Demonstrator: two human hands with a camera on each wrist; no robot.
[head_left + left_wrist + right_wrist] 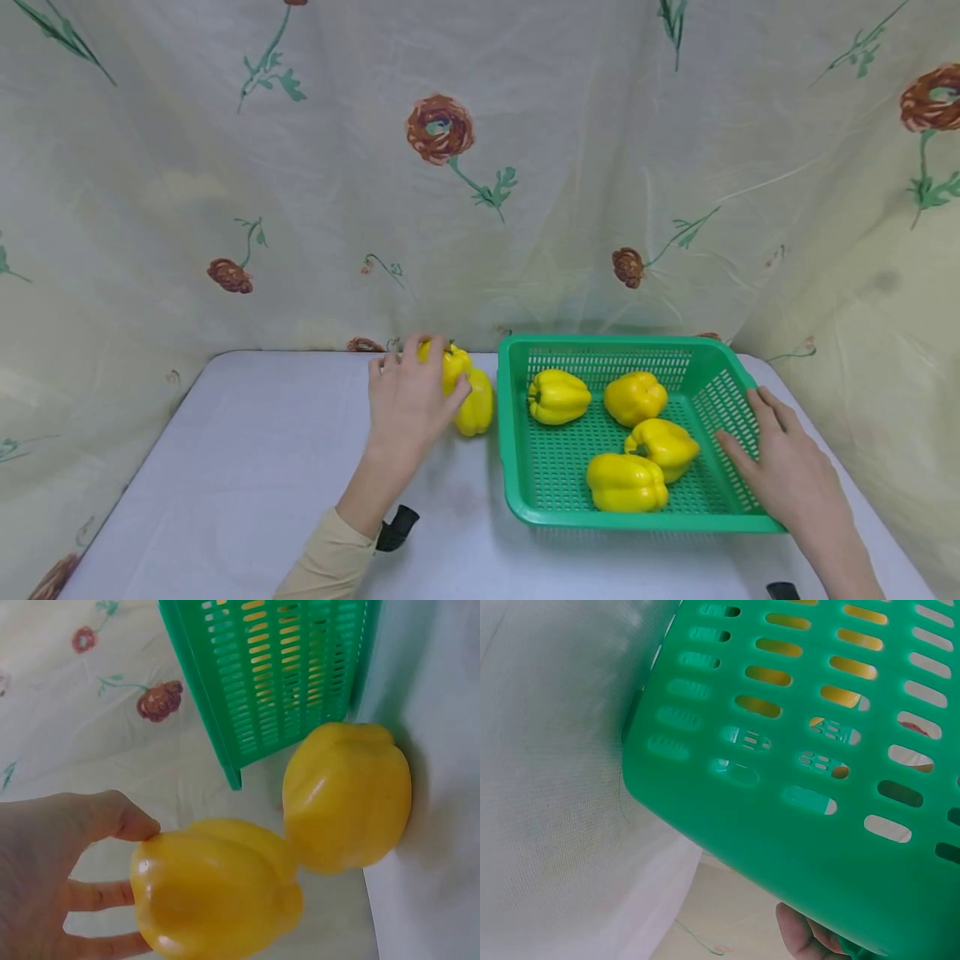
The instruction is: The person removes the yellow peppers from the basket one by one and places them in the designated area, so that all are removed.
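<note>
My left hand [411,402] holds a yellow bell pepper [454,365] between thumb and fingers, left of the basket. In the left wrist view this bell pepper [210,892] has its lobed side toward the camera. A second yellow bell pepper [476,404] stands on the table right beside it, close to the basket wall. My right hand [798,471] grips the right rim of the green plastic basket [508,433], thumb over the inner side and fingers outside. From the right wrist, fingertips [802,937] show at the basket's rim.
Several yellow bell peppers [628,483] lie inside the basket, mostly toward its middle and front. The basket stands on the right half of a white-covered table [247,467]. Behind the table hangs a pale floral cloth [540,208], which also lines both sides.
</note>
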